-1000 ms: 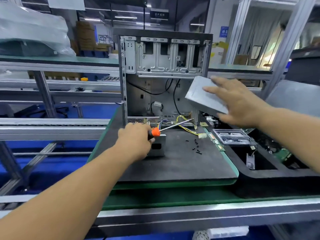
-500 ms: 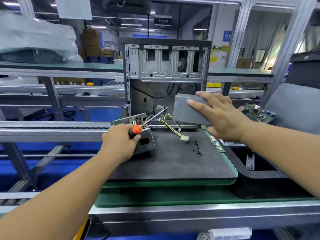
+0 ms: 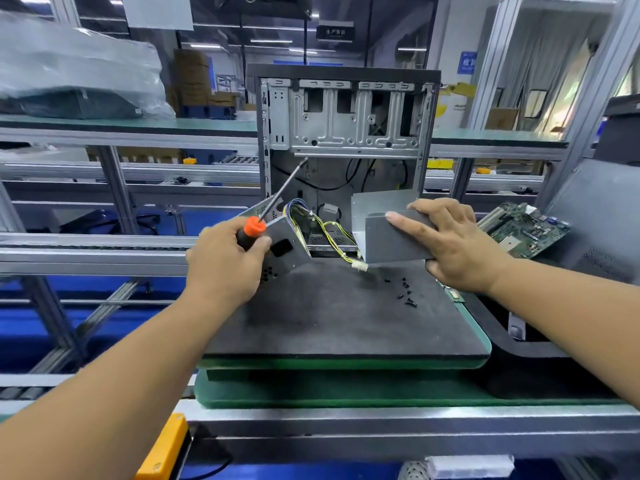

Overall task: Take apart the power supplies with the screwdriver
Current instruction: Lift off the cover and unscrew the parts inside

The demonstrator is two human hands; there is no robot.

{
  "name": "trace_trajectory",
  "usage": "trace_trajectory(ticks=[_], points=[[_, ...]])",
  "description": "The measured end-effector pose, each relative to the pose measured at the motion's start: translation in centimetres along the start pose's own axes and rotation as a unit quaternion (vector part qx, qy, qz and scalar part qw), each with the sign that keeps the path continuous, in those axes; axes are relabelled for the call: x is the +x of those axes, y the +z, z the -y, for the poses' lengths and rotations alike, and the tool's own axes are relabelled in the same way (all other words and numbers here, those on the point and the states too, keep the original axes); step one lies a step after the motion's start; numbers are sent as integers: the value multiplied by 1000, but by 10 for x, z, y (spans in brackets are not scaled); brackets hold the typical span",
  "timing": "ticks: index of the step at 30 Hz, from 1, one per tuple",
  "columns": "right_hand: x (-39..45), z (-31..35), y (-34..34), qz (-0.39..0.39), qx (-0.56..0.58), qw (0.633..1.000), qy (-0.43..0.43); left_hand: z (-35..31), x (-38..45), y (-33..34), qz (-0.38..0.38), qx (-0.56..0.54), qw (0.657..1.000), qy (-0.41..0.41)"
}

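Note:
My left hand (image 3: 227, 261) grips the orange-and-black screwdriver (image 3: 254, 228), its shaft pointing up and right, and also holds the grey power supply body (image 3: 289, 247) tilted off the black mat (image 3: 329, 317). Yellow and blue wires (image 3: 329, 233) with a white plug trail from its open side. My right hand (image 3: 450, 244) holds the detached grey metal cover (image 3: 391, 230) just right of the body, above the mat. Several small black screws (image 3: 403, 292) lie loose on the mat.
An empty upright computer case (image 3: 343, 116) stands behind the mat. A green circuit board (image 3: 523, 228) lies at the right, beside a black foam tray (image 3: 540, 344). Aluminium conveyor rails (image 3: 86, 244) run along the left. A wrapped unit (image 3: 69, 77) sits on the far shelf.
The left hand has lifted and tilted the power supply body, with the screwdriver shaft swinging upward. The right hand has brought the cover down and left, close beside the body.

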State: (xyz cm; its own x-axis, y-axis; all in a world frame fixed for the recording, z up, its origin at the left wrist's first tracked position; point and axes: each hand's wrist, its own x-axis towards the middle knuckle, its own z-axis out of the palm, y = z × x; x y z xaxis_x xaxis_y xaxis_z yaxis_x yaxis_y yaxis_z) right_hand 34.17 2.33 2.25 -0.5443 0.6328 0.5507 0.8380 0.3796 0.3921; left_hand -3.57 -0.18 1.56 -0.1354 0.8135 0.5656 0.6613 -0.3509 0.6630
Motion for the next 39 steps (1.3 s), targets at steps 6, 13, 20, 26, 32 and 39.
trace_trajectory(ticks=[6,13,20,26,32,39], points=[[-5,40,11,-5,-11,1000,-21,-18,3,-11,-14,-40,999,30],[-11,86,24,-31,10,999,5,-22,-1,-19,11,-154,987,-52],[-31,59,22,-75,46,990,108,-10,0,-30,76,-243,966,-36],[-15,16,6,-49,88,982,158,5,6,-28,-30,-371,925,-71],[12,10,8,-8,109,986,126,7,8,-18,5,-155,988,25],[5,11,14,-18,110,987,118,8,-9,6,53,141,985,79]])
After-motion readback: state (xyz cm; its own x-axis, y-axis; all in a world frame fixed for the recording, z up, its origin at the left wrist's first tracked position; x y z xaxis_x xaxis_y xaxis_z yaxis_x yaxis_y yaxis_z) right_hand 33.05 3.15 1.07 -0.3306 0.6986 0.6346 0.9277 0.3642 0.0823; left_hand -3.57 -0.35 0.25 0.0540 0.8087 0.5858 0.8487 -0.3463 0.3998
